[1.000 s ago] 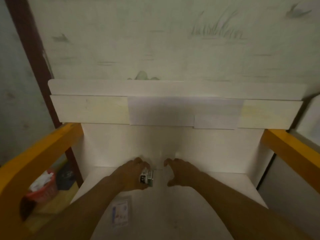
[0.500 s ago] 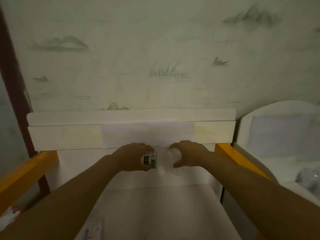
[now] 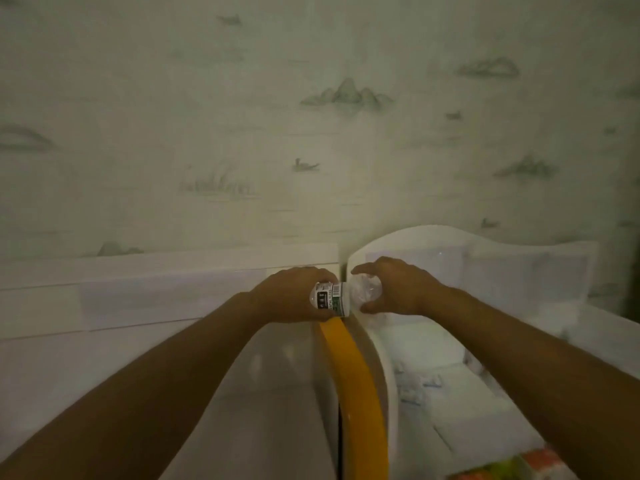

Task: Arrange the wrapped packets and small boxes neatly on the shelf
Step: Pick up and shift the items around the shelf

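Note:
My left hand grips a small white and green labelled box held up at chest height above the yellow rail. Just to its right, my right hand curls round a clear crinkled wrapped packet that touches the box. Both are in the air in front of the white shelf board, not resting on it. The shelf surface lies below my left forearm.
A white cot-like piece with a curved headboard and white bedding stands to the right. Colourful packets show at the bottom right edge. A patterned wall rises behind everything.
My view has swung right and both hands have risen, carrying the box and the clear packet from over the shelf surface towards the yellow rail and the white bed.

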Demonstrator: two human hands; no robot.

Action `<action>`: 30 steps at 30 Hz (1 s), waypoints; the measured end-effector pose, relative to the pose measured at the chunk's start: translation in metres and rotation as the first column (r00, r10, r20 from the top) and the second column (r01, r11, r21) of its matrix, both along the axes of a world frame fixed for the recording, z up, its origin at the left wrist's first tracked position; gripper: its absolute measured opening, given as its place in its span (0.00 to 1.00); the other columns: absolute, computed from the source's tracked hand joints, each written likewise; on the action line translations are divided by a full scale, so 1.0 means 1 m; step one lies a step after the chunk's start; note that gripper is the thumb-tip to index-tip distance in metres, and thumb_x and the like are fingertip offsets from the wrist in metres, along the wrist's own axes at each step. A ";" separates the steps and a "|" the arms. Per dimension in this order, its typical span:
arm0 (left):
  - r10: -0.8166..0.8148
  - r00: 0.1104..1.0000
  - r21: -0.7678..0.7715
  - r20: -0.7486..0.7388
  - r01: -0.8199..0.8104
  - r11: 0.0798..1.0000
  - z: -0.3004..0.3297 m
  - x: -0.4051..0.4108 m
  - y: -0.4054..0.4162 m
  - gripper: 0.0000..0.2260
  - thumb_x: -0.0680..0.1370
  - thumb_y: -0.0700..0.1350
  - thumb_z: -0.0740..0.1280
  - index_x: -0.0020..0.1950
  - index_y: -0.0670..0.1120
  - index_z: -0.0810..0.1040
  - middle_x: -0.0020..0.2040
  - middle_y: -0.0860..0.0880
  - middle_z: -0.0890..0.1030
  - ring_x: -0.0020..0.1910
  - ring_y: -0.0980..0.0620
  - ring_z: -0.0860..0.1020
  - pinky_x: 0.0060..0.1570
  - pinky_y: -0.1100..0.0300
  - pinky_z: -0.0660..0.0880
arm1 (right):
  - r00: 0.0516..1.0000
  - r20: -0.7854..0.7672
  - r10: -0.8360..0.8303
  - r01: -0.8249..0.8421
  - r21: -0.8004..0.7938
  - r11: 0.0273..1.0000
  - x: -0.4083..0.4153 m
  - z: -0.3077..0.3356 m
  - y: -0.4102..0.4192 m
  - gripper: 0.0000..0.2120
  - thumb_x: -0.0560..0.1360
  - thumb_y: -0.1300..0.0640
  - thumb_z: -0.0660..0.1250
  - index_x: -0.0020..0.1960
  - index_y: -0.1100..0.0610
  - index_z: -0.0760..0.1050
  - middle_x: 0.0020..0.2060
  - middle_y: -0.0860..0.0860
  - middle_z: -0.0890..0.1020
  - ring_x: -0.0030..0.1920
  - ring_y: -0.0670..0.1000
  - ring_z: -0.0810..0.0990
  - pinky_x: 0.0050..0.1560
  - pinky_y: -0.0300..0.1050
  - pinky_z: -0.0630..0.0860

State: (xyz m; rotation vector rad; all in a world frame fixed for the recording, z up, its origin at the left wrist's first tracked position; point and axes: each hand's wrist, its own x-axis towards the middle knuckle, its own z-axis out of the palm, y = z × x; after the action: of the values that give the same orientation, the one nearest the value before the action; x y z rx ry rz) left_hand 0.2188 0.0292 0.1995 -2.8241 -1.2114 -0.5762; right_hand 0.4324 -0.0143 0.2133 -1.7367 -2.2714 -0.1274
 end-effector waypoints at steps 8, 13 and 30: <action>-0.060 0.994 -0.011 -0.089 0.059 0.998 -0.034 0.133 -0.004 0.21 0.70 0.61 0.72 0.60 0.58 0.72 0.53 0.56 0.78 0.49 0.56 0.76 0.51 0.55 0.77 | 0.991 -0.031 -0.133 0.131 -0.059 0.990 0.140 -0.037 -0.034 0.35 0.67 0.40 0.74 0.70 0.41 0.65 0.63 0.50 0.73 0.63 0.53 0.73 0.60 0.50 0.73; -0.095 0.978 -0.024 -0.185 0.092 0.995 -0.054 0.184 0.015 0.23 0.69 0.64 0.70 0.60 0.59 0.71 0.52 0.57 0.77 0.47 0.57 0.76 0.50 0.53 0.78 | 0.984 -0.056 -0.167 0.161 -0.095 0.982 0.192 -0.060 -0.031 0.35 0.68 0.40 0.73 0.71 0.41 0.64 0.65 0.50 0.72 0.65 0.53 0.72 0.62 0.52 0.72; -0.368 0.922 -0.111 -0.117 0.356 0.928 -0.068 0.375 0.108 0.24 0.71 0.63 0.70 0.63 0.56 0.73 0.54 0.55 0.78 0.51 0.55 0.78 0.54 0.53 0.75 | 0.883 -0.013 -0.469 0.460 -0.172 0.871 0.367 -0.067 0.014 0.35 0.67 0.42 0.75 0.71 0.43 0.65 0.67 0.49 0.72 0.65 0.52 0.71 0.64 0.52 0.73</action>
State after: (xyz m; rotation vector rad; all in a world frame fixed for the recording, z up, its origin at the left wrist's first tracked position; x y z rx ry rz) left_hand 0.5942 0.1371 0.1313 -3.1247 -0.7102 -0.3329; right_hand 0.7991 -0.0007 0.1468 -2.3178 -1.8236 0.0143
